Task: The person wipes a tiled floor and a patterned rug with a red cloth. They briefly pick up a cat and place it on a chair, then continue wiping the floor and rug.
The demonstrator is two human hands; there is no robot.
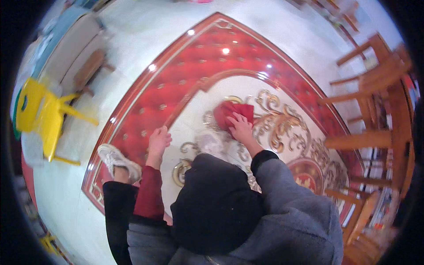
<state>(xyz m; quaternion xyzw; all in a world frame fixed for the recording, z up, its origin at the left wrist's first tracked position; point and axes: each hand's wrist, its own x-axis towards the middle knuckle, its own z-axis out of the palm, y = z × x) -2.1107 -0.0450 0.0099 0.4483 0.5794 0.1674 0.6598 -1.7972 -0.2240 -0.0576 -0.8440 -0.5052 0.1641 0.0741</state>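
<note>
A crumpled red cloth [225,114] lies on the patterned floor ahead of me. My right hand [240,127] presses down on it, fingers bent over its near right part. To the left, my left hand [159,140] hangs in the air above the floor. Its fingers are loosely curled together, and nothing shows in them. Beneath both hands, the glossy floor design [176,115] has a red tufted border and a pale middle with gold scrolls. One of my shoes [119,161] stands at the left; the other [211,143], blurred, is just behind the cloth.
A yellow plastic chair [52,117] stands at the left, near a grey-beige sofa [73,46] with a wooden piece [89,68] at its front. Several wooden chairs [366,88] and a wooden table [399,137] line the right side. Pale floor tiles [132,48] surround the red design.
</note>
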